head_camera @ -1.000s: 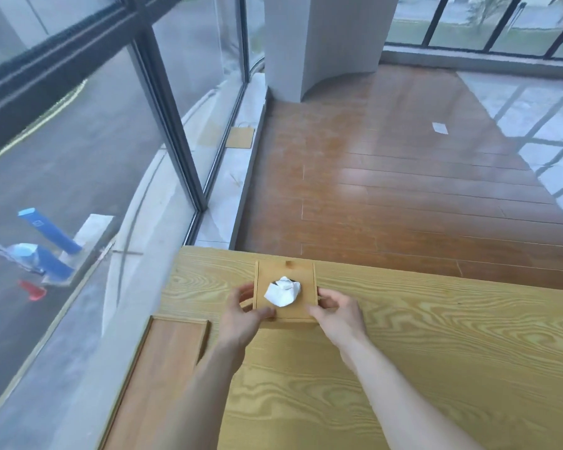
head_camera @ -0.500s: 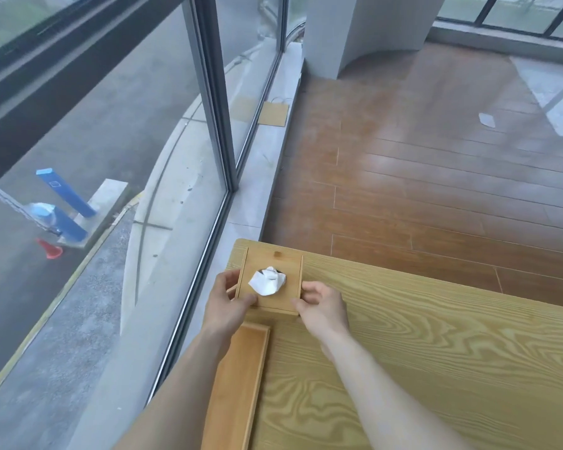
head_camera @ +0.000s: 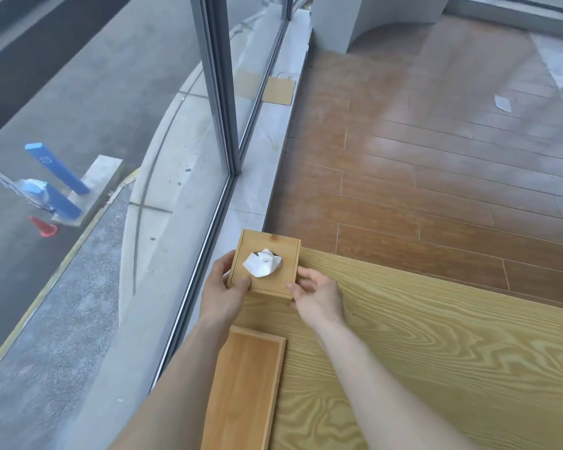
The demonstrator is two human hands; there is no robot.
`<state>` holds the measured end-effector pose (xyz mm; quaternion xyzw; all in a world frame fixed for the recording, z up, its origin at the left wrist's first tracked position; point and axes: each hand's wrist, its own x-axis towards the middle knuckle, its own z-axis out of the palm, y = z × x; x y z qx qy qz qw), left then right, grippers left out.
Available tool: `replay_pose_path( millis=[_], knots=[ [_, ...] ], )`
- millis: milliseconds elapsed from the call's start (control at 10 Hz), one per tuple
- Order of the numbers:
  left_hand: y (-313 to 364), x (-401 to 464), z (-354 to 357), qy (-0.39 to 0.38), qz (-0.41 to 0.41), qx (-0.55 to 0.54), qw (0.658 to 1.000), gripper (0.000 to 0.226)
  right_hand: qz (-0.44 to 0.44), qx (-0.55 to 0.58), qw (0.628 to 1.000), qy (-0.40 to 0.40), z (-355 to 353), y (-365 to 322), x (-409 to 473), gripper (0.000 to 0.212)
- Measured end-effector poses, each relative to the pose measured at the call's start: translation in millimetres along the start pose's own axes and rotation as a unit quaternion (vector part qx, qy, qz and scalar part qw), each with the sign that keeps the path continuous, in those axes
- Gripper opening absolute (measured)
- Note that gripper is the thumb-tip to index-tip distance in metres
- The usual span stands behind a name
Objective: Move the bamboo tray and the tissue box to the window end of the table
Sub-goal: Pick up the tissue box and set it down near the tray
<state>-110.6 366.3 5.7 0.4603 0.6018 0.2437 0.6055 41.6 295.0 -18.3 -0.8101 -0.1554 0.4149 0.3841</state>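
Note:
A square wooden tissue box (head_camera: 275, 245) with a white tissue poking from its top stands at the far corner of the light wooden table (head_camera: 436, 352), by the window. My left hand (head_camera: 221, 289) grips its left near corner, thumb on the lid. My right hand (head_camera: 319, 295) holds its right near corner with the fingertips. The long bamboo tray (head_camera: 244, 391) lies flat along the table's window edge, just nearer to me than the box, partly under my left forearm.
A floor-to-ceiling window with a dark frame post (head_camera: 218, 86) runs along the left, with a grey sill below. Brown wooden flooring (head_camera: 436, 157) lies beyond the table. A flat paper bag (head_camera: 278, 90) lies on the sill farther off.
The tissue box has travelled with both hands toward the window, to the table's far corner. The tray now lies right behind the box.

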Motion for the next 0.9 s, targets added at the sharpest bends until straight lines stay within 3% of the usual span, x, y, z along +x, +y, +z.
replay_pose_path(
  millis=[600,800,900],
  knots=[
    [8.9,27.8,2.1,-0.013,0.041,0.037,0.998,0.055,-0.007,0.023,1.0,0.011,11.3,-9.8,21.3,0.044],
    [9.9,24.0,4.9,0.0,0.056,0.116,0.992,0.061,-0.035,-0.07,0.997,0.0,1.7,-16.4,7.2,0.05],
    [7.1,20.0,5.4,0.036,0.078,0.164,0.983,0.064,-0.039,-0.123,0.992,0.01,-9.5,-19.7,-3.3,0.063]
  ],
)
